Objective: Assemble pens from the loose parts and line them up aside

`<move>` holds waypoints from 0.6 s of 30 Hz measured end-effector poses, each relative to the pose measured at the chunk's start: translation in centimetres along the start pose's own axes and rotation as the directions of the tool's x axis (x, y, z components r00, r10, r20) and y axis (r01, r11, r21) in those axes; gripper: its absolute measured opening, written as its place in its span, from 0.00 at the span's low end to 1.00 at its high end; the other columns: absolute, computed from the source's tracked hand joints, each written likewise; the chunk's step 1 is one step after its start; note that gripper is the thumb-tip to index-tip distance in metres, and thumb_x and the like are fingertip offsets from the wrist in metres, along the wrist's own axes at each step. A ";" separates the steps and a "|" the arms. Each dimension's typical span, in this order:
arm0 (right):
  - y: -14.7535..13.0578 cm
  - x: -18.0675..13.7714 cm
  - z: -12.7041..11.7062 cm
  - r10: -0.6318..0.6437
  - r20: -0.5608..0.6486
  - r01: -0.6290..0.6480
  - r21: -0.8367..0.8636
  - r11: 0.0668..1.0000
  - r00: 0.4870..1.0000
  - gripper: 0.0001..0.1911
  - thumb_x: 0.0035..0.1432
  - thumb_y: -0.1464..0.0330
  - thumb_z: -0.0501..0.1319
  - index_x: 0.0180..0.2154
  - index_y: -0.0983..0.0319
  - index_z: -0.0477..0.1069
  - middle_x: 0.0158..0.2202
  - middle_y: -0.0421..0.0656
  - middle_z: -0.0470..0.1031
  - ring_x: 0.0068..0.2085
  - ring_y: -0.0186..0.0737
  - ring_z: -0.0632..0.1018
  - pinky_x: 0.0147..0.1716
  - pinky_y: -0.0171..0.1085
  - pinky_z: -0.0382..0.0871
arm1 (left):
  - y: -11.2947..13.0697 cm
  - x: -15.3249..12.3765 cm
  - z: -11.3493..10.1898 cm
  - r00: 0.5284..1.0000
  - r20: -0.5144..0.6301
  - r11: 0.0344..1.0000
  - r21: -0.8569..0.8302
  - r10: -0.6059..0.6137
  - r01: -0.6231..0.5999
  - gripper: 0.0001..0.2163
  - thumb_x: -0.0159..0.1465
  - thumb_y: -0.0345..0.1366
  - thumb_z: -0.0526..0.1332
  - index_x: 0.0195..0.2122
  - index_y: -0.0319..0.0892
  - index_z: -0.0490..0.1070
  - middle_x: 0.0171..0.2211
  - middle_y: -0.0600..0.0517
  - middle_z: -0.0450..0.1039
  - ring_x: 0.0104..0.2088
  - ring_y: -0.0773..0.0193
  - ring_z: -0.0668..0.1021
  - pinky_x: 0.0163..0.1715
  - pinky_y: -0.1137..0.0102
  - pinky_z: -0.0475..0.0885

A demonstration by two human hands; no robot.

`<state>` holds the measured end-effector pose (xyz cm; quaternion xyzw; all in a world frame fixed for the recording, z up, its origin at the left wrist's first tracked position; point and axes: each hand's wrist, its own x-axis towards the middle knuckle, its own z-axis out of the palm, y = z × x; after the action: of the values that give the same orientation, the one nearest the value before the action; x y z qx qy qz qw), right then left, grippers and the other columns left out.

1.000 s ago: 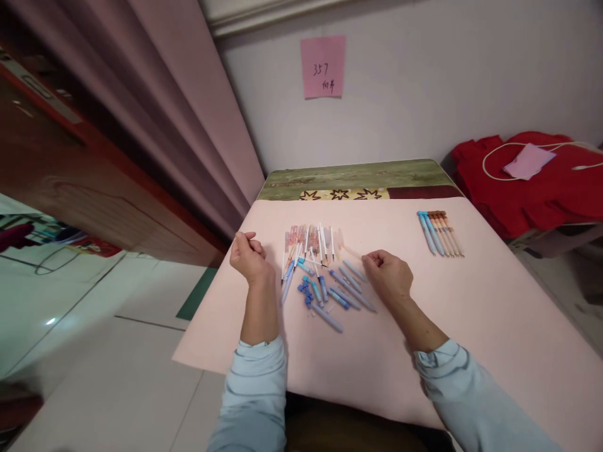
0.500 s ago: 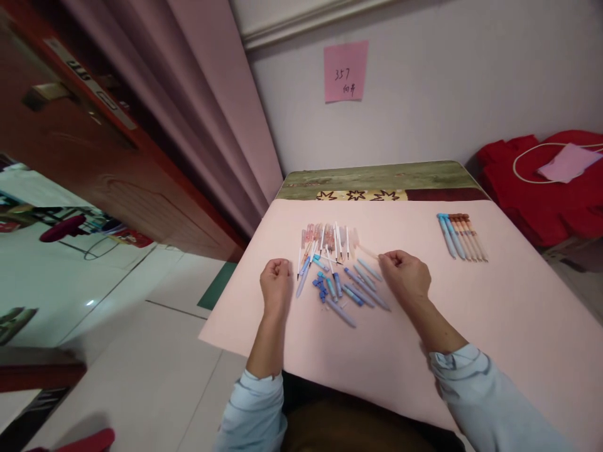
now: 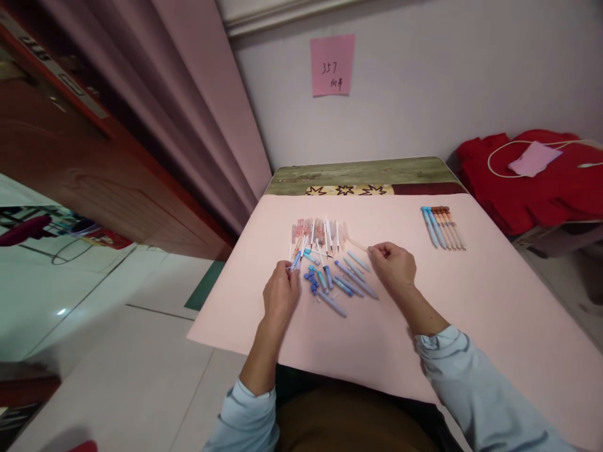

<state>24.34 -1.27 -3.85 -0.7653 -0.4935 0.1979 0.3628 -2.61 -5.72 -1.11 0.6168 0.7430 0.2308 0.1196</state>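
My right hand (image 3: pixel 393 263) pinches one end of a pale, slender pen barrel (image 3: pixel 357 243) at the right side of a spread of pen parts. At the left side, my left hand (image 3: pixel 281 289) has its fingers closed around the lower end of a lilac-blue pen barrel (image 3: pixel 297 264), partly hidden by the fingers. Between the hands lie white refills (image 3: pixel 328 235) with dark tips, blue barrels (image 3: pixel 357 274), small dark-blue caps (image 3: pixel 311 280) and a lone lilac barrel (image 3: pixel 332 304). Behind them stands a row of pinkish clear barrels (image 3: pixel 306 230).
Several assembled pens (image 3: pixel 443 228), blue and brown-topped, lie side by side at the right on the pink-covered table (image 3: pixel 471 326). Red cloth (image 3: pixel 509 198) with a white cable is beyond the right edge. A wooden door (image 3: pixel 117 188) and curtain stand left.
My left hand has moved right to the edge of the pen parts and closed on a lilac-blue barrel. My right hand still holds the pale barrel. The view has shifted slightly.
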 end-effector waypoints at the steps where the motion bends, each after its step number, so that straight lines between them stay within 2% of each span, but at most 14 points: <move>1: 0.0 0.0 0.0 0.000 -0.001 0.000 0.000 1.000 1.000 0.15 0.51 0.55 0.59 0.28 0.56 0.78 0.22 0.39 0.75 0.26 0.39 0.71 0.26 0.36 0.58 | 0.0 0.0 0.0 1.000 0.000 0.999 -0.031 0.008 -0.008 0.11 0.65 0.42 0.54 0.47 0.45 0.66 0.34 0.49 0.75 0.33 0.56 0.76 0.30 0.67 0.63; 5: 0.0 -0.1 0.0 -0.014 0.001 0.014 0.001 1.000 1.000 0.14 0.52 0.55 0.59 0.27 0.56 0.78 0.22 0.38 0.74 0.26 0.39 0.72 0.26 0.36 0.58 | -0.6 0.1 0.3 1.000 -0.028 0.980 -0.198 0.009 -0.015 0.10 0.64 0.41 0.56 0.44 0.44 0.68 0.31 0.51 0.74 0.31 0.59 0.76 0.32 0.67 0.66; 9: 0.1 -0.1 0.0 -0.019 -0.007 0.019 0.021 1.000 1.000 0.14 0.52 0.55 0.59 0.28 0.57 0.78 0.22 0.38 0.74 0.26 0.39 0.72 0.26 0.36 0.59 | -1.4 0.1 0.8 0.998 -0.060 0.963 -0.268 -0.005 -0.012 0.14 0.61 0.44 0.59 0.45 0.44 0.67 0.29 0.54 0.72 0.26 0.63 0.74 0.30 0.68 0.67; 13: 0.0 -0.1 -0.2 -0.063 0.037 0.062 0.019 0.998 0.997 0.14 0.53 0.56 0.58 0.27 0.56 0.77 0.22 0.38 0.75 0.26 0.38 0.73 0.26 0.35 0.58 | -1.7 -0.3 1.2 0.996 -0.070 0.967 -0.246 0.047 -0.063 0.19 0.59 0.46 0.62 0.48 0.44 0.65 0.31 0.54 0.71 0.25 0.65 0.71 0.29 0.69 0.67; 18: -0.8 -0.7 -1.0 -0.190 0.144 0.200 -0.064 0.978 0.971 0.13 0.54 0.57 0.58 0.27 0.56 0.76 0.23 0.37 0.75 0.27 0.37 0.73 0.26 0.34 0.56 | -1.4 -1.0 1.3 0.992 -0.065 0.981 -0.155 0.104 -0.113 0.17 0.62 0.42 0.59 0.52 0.46 0.63 0.31 0.55 0.70 0.26 0.65 0.72 0.29 0.69 0.67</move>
<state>24.21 -2.09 -2.61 -0.7112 -0.5974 0.1940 0.3156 -3.00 -6.58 -2.97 0.6381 0.6907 0.3126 0.1342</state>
